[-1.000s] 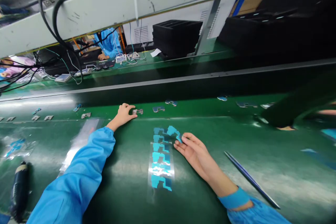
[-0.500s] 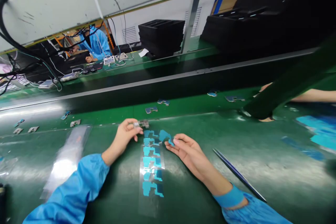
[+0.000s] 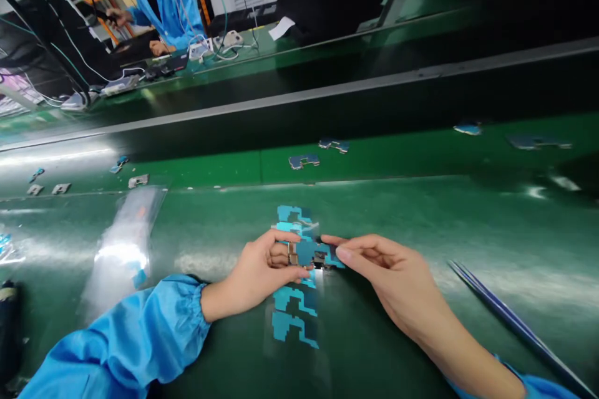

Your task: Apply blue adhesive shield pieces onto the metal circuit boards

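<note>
Between my hands is a small circuit board point(image 3: 319, 259) with a blue film piece point(image 3: 306, 252) lying against its face. My left hand point(image 3: 264, 265) grips the board's left end between thumb and fingers. The thumb and forefinger of my right hand point(image 3: 381, 262) pinch the right end of the blue film over the board. Beneath them, a clear strip point(image 3: 292, 344) with several blue film cutouts lies on the green table, its middle partly hidden by the board and my left fingers.
Tweezers point(image 3: 515, 321) lie on the right. A clear plastic sheet point(image 3: 124, 237) is at the left. Several small boards point(image 3: 304, 162) sit along the back ledge. A dark object point(image 3: 9, 330) stands at the left edge. Across the bench a person in blue point(image 3: 175, 3) works among cables.
My hands have come together above the strip, bringing the board and the blue film into contact. The view has tilted down and closer, and the other person's arm at the right is out of sight.
</note>
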Tool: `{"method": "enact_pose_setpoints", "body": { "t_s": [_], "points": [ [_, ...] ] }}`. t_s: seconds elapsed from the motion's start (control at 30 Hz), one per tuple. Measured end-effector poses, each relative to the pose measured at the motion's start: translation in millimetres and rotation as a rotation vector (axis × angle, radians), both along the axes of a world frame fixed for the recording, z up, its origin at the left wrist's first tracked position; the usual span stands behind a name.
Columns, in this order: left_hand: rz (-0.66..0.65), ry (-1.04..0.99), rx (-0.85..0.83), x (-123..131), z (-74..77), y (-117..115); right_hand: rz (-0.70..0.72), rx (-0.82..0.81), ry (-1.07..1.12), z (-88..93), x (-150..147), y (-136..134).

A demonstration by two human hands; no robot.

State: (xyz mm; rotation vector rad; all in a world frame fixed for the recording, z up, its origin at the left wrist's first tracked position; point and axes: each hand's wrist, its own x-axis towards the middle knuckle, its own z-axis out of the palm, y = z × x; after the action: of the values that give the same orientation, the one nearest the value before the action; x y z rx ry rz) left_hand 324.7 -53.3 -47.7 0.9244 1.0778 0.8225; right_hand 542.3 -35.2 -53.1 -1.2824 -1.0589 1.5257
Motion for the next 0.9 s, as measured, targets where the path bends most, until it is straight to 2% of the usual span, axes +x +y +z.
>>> {"method": "enact_pose_setpoints", "body": {
  "t_s": [0.17,0.3,0.53,0.9],
  "points": [
    [0.01,0.045,-0.045,3.0,3.5,-0.7,-0.015,-0.007,-0.122,4.5,-1.0,-1.7],
    [-0.009,-0.017,-0.068,2.8,3.1,0.0,-0.018,-0.005,-0.181,10.0,-3.2,0.0],
    [-0.057,0.016,-0.029,0.4,0.3,-0.2,-0.012,0.005,-0.221,13.8,-3.5,2.4],
    [-0.061,0.057,-0.007,1.2,1.1,0.0,-0.017,0.009,-0.237,14.2,-5.4,2.4]
  ]
}}
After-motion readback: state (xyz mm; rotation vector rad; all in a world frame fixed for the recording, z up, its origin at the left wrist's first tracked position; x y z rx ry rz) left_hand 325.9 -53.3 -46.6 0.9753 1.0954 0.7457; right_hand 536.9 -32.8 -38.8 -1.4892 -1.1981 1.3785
